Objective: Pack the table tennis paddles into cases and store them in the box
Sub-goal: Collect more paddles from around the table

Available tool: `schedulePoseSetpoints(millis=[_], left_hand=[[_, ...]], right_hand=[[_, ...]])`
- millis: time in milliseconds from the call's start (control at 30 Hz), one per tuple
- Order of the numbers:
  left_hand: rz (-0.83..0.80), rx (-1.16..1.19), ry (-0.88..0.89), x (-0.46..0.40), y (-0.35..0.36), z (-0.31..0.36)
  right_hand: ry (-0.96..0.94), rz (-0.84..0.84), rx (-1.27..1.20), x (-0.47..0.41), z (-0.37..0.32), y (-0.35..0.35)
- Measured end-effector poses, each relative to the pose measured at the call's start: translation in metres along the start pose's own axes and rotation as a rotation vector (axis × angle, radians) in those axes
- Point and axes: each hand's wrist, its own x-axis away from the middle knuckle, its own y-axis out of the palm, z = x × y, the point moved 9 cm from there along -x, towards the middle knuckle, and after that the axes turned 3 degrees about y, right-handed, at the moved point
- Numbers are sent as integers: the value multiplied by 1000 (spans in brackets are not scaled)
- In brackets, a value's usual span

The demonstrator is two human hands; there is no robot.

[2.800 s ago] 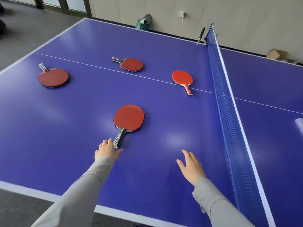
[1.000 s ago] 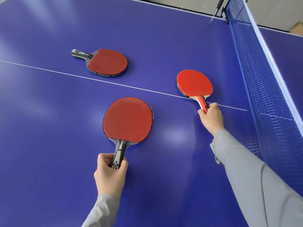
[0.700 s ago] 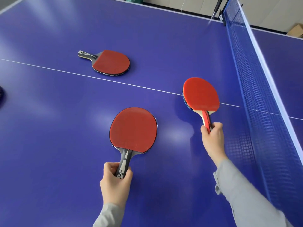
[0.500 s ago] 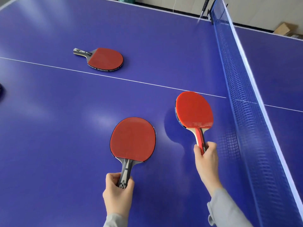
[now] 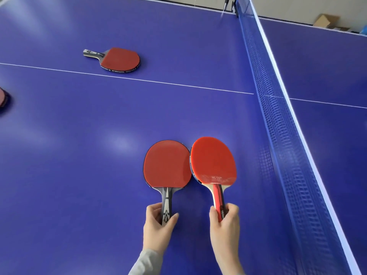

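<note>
Two gripped paddles (image 5: 167, 163) (image 5: 213, 160) side by side

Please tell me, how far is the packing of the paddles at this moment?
Nothing is packed yet; no case shows in view. In hand: the left hand grips the dark-handled paddle, the right hand the red-handled paddle, side by side. Left: a third paddle lies beyond the white line, another at the left edge.

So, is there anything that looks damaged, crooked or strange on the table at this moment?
Nothing stands out. The left hand and right hand each hold a paddle by its handle, the darker paddle beside the brighter paddle. A third paddle lies flat farther away. The net looks straight.
</note>
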Motion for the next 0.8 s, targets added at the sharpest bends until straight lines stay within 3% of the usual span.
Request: schedulePoseSetpoints(millis=[133, 300, 800], left_hand=[[-249, 183, -49, -2, -1, 4], [-402, 303, -160, 0, -6, 1], [-532, 316, -237, -1, -8, -6]], right_hand=[[-2, 35, -22, 25, -9, 8], [-37, 44, -32, 50, -32, 31], [-114, -19, 145, 78, -56, 95]])
